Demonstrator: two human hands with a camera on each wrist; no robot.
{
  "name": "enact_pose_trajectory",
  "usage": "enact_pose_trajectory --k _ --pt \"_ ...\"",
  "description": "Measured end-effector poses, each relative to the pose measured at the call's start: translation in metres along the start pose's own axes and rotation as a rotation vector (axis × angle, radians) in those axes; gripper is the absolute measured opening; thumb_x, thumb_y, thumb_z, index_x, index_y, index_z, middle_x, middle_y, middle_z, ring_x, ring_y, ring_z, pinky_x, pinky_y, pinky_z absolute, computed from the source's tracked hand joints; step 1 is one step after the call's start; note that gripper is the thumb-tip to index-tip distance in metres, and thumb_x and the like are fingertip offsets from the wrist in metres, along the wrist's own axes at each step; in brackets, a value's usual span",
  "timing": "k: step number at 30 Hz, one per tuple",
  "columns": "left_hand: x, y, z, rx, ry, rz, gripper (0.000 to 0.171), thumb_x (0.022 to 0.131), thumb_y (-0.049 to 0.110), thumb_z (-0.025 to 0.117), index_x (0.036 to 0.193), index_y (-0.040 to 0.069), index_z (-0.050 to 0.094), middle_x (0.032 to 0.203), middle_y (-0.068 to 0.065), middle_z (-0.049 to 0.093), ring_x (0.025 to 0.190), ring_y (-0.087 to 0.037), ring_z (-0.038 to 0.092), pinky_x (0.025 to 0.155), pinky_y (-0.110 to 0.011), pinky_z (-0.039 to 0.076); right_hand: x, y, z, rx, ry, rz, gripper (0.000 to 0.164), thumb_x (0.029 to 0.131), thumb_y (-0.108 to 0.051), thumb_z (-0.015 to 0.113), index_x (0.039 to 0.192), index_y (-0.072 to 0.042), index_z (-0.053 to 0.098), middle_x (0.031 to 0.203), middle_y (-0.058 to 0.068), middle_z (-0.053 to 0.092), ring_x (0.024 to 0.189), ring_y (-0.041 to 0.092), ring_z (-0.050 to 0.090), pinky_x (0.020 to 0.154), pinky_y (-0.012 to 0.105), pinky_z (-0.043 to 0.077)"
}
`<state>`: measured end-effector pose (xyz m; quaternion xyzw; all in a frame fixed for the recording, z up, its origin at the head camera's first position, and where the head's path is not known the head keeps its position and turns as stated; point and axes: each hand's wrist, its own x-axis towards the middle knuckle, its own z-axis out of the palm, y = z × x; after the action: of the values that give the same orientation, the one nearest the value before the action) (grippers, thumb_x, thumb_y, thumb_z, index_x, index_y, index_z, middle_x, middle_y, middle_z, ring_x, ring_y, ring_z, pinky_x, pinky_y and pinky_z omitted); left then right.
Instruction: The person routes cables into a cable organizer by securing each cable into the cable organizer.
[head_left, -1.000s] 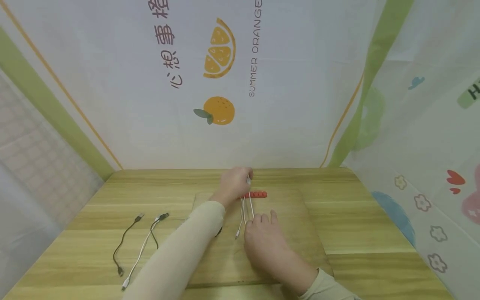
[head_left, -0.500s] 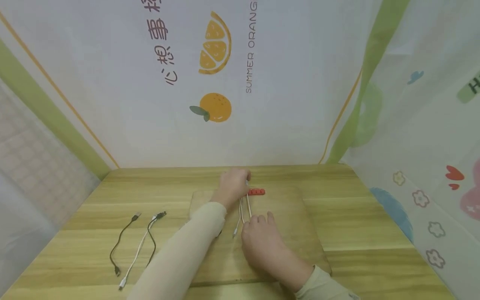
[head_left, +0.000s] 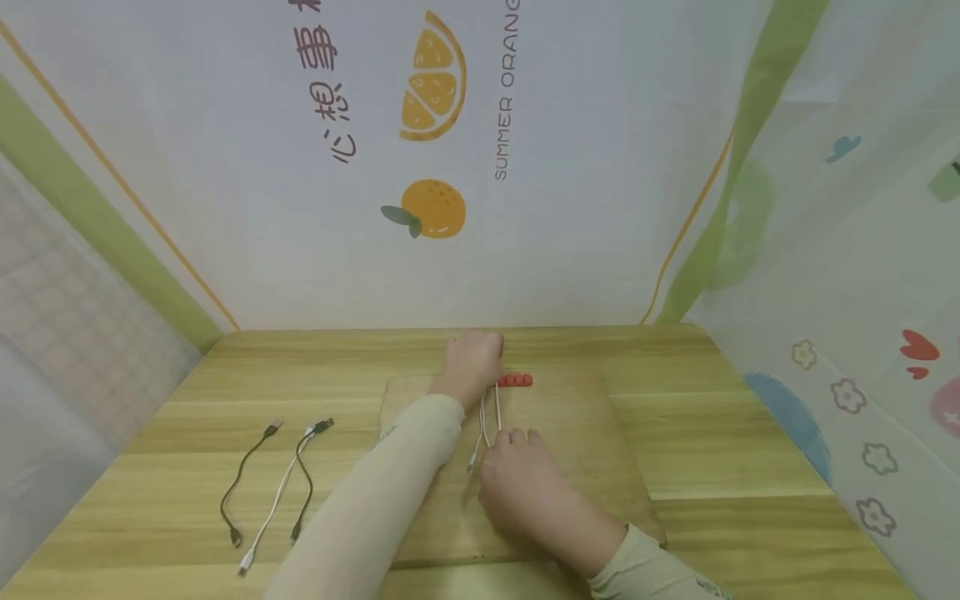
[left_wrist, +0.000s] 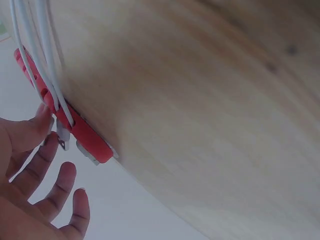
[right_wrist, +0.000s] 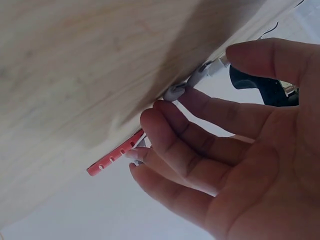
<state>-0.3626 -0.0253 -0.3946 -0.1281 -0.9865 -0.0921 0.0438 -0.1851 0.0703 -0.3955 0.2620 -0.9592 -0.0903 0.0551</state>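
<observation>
Head view: left hand (head_left: 474, 364) at the far edge of the wooden board (head_left: 585, 467), over the left part of the red cable holder (head_left: 516, 380); its fingertips are hidden here. White cable (head_left: 498, 408) runs straight from the holder toward the person, to the right hand (head_left: 521, 483). Right hand is low over the board, back of hand up, fingers bent at the cable. Two more white strands (head_left: 482, 417) beside it, one ending in a small plug (head_left: 472, 462) on the board. Off the board, on the table (head_left: 712, 433) to the left: a dark cable (head_left: 242, 479) by itself, then a loose white cable (head_left: 277, 498) and a second dark cable (head_left: 306, 475) with their far ends together. Printed cloth (head_left: 570, 208) behind, orange pictures on it.

Left wrist view: thumb and index finger pinch the white cable near its end, right at the holder. Other fingers bent, spread apart. Three white strands go across the holder; a pale plug (left_wrist: 87, 151) sticks out near its lower end.

Right wrist view: fingers curled in, gripping the white cable; exact contact partly covered by the fingers. Grey-white plug ends (right_wrist: 175, 92) at the index fingertip. Dark object (right_wrist: 260, 87) beyond, below the thumb, unclear what.
</observation>
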Motion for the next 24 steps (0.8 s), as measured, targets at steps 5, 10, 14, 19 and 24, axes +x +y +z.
enact_pose_trajectory --k 5,10,14,19,24 --pt "0.003 0.001 0.001 -0.005 -0.005 -0.029 0.015 0.089 0.008 0.076 0.082 0.017 0.066 0.082 0.003 0.067 0.084 -0.019 0.062 0.088 -0.048 0.056 -0.003 -0.003 -0.003 -0.027 -0.016 -0.02 0.028 0.095 -0.032 0.069 0.093 -0.005 0.075 0.092 0.01 0.063 0.089 0.025 0.062 0.09 0.046 0.057" --pt "0.007 0.003 0.003 -0.027 -0.027 -0.04 0.029 0.092 0.003 0.069 0.071 0.017 0.056 0.074 0.003 0.059 0.079 -0.018 0.057 0.087 -0.047 0.055 -0.004 -0.007 -0.005 -0.049 -0.084 -0.01 0.024 0.097 -0.026 0.066 0.09 -0.005 0.076 0.096 0.009 0.062 0.088 0.023 0.059 0.086 0.041 0.055" --pt "0.009 0.005 0.003 -0.015 -0.031 -0.066 0.035 0.093 0.003 0.068 0.066 0.017 0.051 0.073 0.001 0.058 0.077 -0.018 0.057 0.085 -0.046 0.056 -0.004 -0.008 -0.006 -0.069 -0.094 -0.013 0.024 0.096 -0.027 0.067 0.091 -0.005 0.076 0.095 0.008 0.061 0.084 0.021 0.055 0.077 0.036 0.051" --pt "0.012 0.007 0.002 0.004 -0.028 -0.087 0.034 0.097 0.007 0.066 0.067 0.017 0.053 0.078 0.0 0.062 0.079 -0.019 0.058 0.085 -0.047 0.057 -0.004 -0.007 -0.006 -0.067 -0.087 -0.027 0.022 0.094 -0.027 0.071 0.088 -0.007 0.076 0.095 0.008 0.059 0.083 0.02 0.054 0.075 0.035 0.051" --pt "0.013 0.01 0.002 -0.004 -0.041 -0.112 0.024 0.095 0.008 0.069 0.074 0.016 0.061 0.084 -0.001 0.068 0.083 -0.019 0.061 0.089 -0.047 0.055 -0.004 -0.006 -0.006 -0.077 -0.098 -0.022 0.021 0.093 -0.027 0.073 0.09 -0.006 0.076 0.093 0.008 0.057 0.08 0.019 0.051 0.072 0.034 0.051"
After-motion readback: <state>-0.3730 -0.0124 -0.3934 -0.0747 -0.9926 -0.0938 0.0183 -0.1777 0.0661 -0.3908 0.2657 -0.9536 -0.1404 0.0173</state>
